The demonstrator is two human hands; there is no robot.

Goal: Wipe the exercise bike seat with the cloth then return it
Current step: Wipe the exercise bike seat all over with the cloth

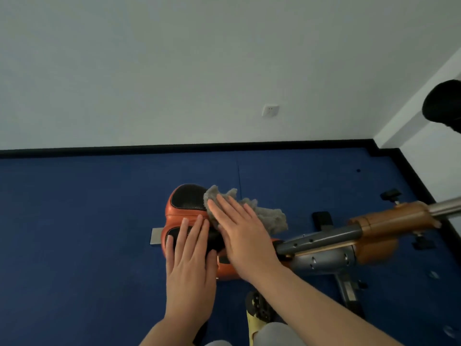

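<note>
The exercise bike seat (184, 203) is orange with two black padded halves, seen from above in the middle of the view. A fluffy grey cloth (269, 216) lies over its right side. My right hand (239, 228) rests flat on the cloth with fingers spread, pressing it onto the seat. My left hand (189, 260) lies flat on the near black pad, fingers apart, holding nothing. Most of the near pad is hidden under my hands.
The bike's grey and orange frame (349, 236) runs off to the right, with a steel post (446, 203) at the edge. Blue floor mat (74, 233) surrounds it. A white wall with a socket (270, 110) stands behind. A dark object (444, 106) hangs at far right.
</note>
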